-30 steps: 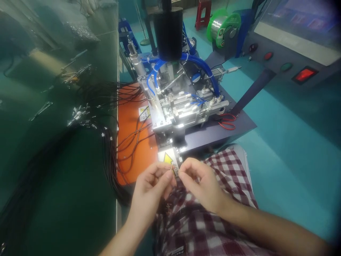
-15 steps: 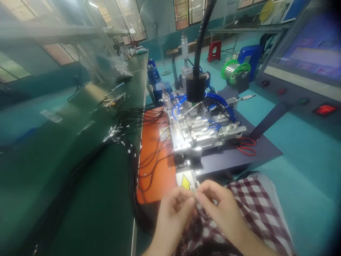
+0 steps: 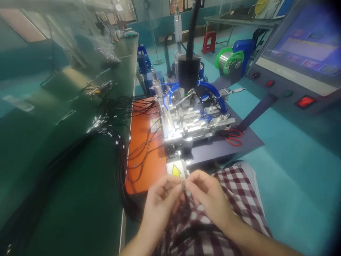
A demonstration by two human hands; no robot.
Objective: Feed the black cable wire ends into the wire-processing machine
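My left hand (image 3: 162,199) is closed in a pinch, thumb against forefinger, with a thin wire end (image 3: 179,182) showing at the fingertips. Beside it, my right hand (image 3: 206,190) pinches at the same small spot, the fingertips of both hands nearly touching; its exact hold is too small to make out. Both hands are above a checked cloth (image 3: 239,192) on my lap, where a dark cable (image 3: 197,229) curves below them. Just beyond the fingers lies a white plate with a yellow arrow (image 3: 176,170), at the front of a metal machine (image 3: 191,124).
Black cables (image 3: 121,160) with bright ends hang over the green table's edge at left. Several reach across the orange plate (image 3: 146,170). A black lamp head (image 3: 189,71) hangs over the machine. To the right are a wire spool (image 3: 229,62), red-handled tool (image 3: 234,138) and screen (image 3: 309,46).
The view has shifted, so the machine and table appear further left and higher. My hands stay pinched together at the fingertips, and the thin wire end shows more clearly now.
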